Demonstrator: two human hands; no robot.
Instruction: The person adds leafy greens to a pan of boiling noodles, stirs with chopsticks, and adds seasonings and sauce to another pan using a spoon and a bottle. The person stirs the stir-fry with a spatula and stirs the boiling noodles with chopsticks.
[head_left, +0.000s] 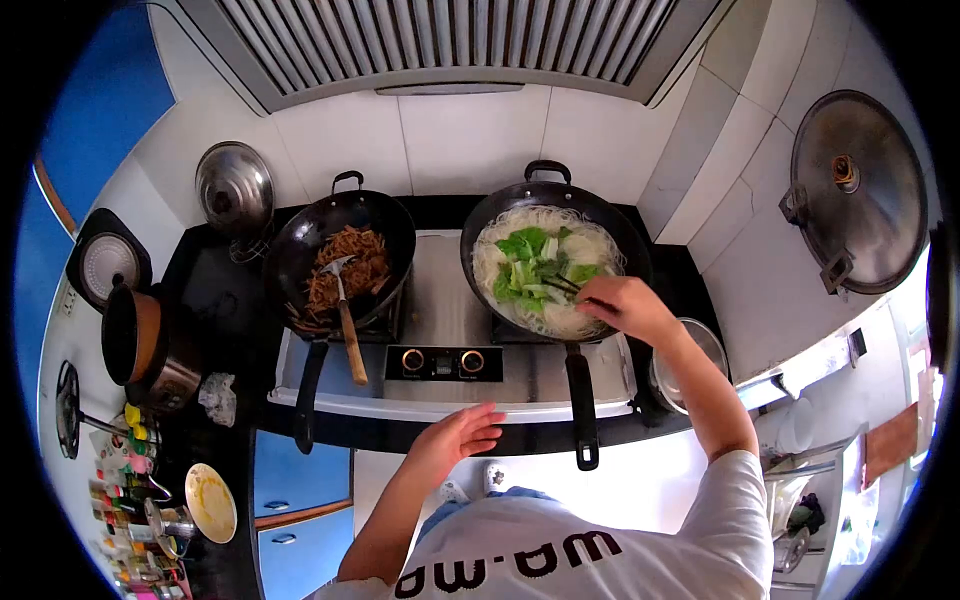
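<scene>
My right hand (pixel 628 305) grips dark chopsticks (pixel 563 284) over the right wok (pixel 634 245). Their tips reach into green leafy vegetables (pixel 527 262), which lie on pale noodles (pixel 497 232). My left hand (pixel 460 438) hovers in front of the stove's front edge, fingers stretched out, holding nothing. On the left burner sits another wok (pixel 287 250) with brown shredded food (pixel 350 262) inside. A spatula (pixel 347 320) with a wooden handle rests in that wok, its handle over the rim.
The gas stove (pixel 437 290) has two knobs in front. A range hood (pixel 450 50) spans above. One lid (pixel 235 188) leans at the back left; a large lid (pixel 858 195) hangs on the right wall. Pots (pixel 132 335), a plate (pixel 211 503) and several bottles (pixel 115 500) stand left.
</scene>
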